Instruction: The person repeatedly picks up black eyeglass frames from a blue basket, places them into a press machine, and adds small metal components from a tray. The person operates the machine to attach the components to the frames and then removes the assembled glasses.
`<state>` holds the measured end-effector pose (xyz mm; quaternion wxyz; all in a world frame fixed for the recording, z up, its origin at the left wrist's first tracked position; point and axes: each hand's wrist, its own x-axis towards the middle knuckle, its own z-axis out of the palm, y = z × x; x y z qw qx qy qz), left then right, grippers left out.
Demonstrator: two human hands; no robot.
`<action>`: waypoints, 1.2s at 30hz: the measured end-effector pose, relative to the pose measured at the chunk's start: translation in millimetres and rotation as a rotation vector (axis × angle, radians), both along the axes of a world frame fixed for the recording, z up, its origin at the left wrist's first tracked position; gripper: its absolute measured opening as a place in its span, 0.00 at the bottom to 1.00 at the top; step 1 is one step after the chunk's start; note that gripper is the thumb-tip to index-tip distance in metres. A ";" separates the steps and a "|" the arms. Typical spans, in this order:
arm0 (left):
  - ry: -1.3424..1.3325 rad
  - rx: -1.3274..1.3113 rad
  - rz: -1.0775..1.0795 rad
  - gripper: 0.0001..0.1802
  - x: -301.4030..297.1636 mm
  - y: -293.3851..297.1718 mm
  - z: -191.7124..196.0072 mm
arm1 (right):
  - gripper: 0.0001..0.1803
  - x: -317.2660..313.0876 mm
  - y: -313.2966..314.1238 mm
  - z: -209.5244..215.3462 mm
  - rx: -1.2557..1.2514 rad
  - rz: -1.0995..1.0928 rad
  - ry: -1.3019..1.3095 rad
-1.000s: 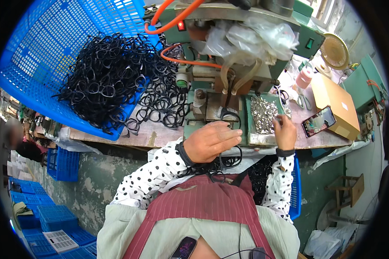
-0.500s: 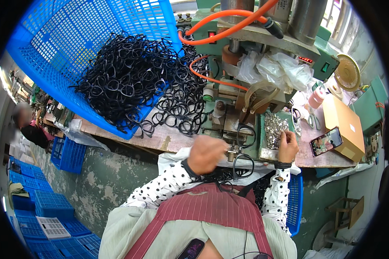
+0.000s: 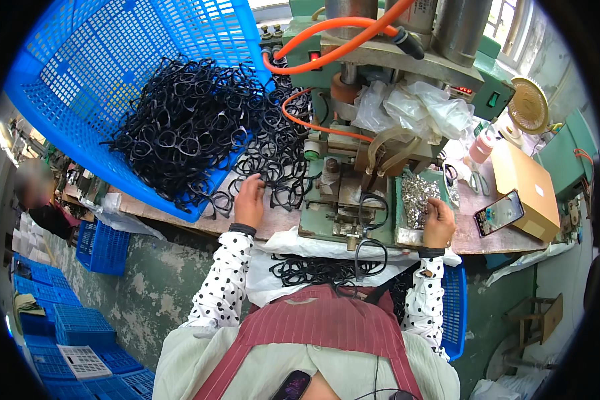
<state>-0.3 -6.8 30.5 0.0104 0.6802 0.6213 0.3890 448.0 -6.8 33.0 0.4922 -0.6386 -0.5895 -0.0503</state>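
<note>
Black plastic eyeglass frames (image 3: 200, 133) lie in a tangled heap that spills from a tilted blue plastic mesh crate (image 3: 113, 73) onto the wooden workbench (image 3: 273, 223). The heap's long axis runs from the crate's upper right corner down toward the bench edge at lower left, and single frames in it point every way, so no common direction can be told. Loose frames at the heap's near edge lie flat on the bench, just beside the green metal press machine (image 3: 353, 193).

The left hand (image 3: 250, 200) rests palm down at that near edge, its fingers (image 3: 255, 183) half curled and touching one loose frame; whether they have closed on it cannot be told. The right hand (image 3: 440, 223) sits at the tray of small silvery metal parts (image 3: 417, 197) on the machine's right side, fingertips bunched together over the pile; whether they pinch a piece is too small to see.

More black frames (image 3: 313, 270) lie on a white cloth in the person's lap, below the bench. A smartphone (image 3: 499, 213) leans against a brown cardboard box (image 3: 527, 183) at the right.
</note>
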 end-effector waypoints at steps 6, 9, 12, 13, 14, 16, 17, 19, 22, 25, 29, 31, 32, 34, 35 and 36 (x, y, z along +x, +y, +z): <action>-1.202 -0.256 -0.099 0.10 15.0 7.0 14.9 | 0.09 -33.0 3.2 21.4 -0.048 0.155 0.332; -0.699 0.033 -0.093 0.10 55.7 -7.5 46.4 | 0.11 -59.6 -1.8 52.4 -0.028 0.323 0.461; -0.155 0.438 -0.267 0.09 110.5 -30.9 101.4 | 0.12 -82.3 -16.2 86.3 -0.119 0.401 0.633; 0.022 0.450 -0.381 0.14 120.7 -37.7 118.5 | 0.12 -89.7 -18.6 93.5 -0.142 0.417 0.695; 0.096 0.485 -0.480 0.20 130.7 -40.6 121.2 | 0.17 -96.5 -23.1 103.1 -0.156 0.511 0.831; 0.096 0.590 -0.609 0.23 151.7 -43.4 120.5 | 0.20 -109.3 -27.6 115.9 -0.175 0.558 0.891; 0.095 0.572 -0.670 0.25 159.4 -45.9 123.9 | 0.21 -111.6 -28.5 118.7 -0.182 0.579 0.922; 0.101 0.500 -0.820 0.28 167.3 -43.3 124.5 | 0.24 -112.2 -24.3 108.2 -0.207 0.566 0.848; 0.035 0.431 -0.916 0.29 166.7 -38.7 117.9 | 0.26 -117.0 -21.8 109.6 -0.231 0.487 0.773; 0.111 0.470 -0.936 0.28 164.8 -41.5 114.2 | 0.26 -125.1 -16.8 113.7 -0.230 0.490 0.789; 0.096 0.521 -1.005 0.21 163.6 -55.2 125.5 | 0.28 -142.5 -6.2 109.7 -0.015 0.559 0.961; 0.089 0.515 -1.037 0.20 164.4 -51.2 128.6 | 0.29 -138.0 -10.6 113.5 -0.101 0.544 0.919; 0.083 0.514 -1.051 0.20 163.9 -49.2 129.8 | 0.29 -134.6 -11.6 111.6 -0.122 0.529 0.897; 0.141 0.460 -1.119 0.23 163.3 -38.8 127.6 | 0.27 -119.0 -9.1 105.7 -0.129 0.467 0.807; 0.158 0.436 -1.156 0.27 163.3 -32.3 121.0 | 0.25 -101.6 -1.6 95.1 -0.115 0.371 0.662; 0.104 0.395 -1.176 0.28 165.4 -27.3 114.7 | 0.24 -81.6 4.5 85.5 -0.130 0.218 0.503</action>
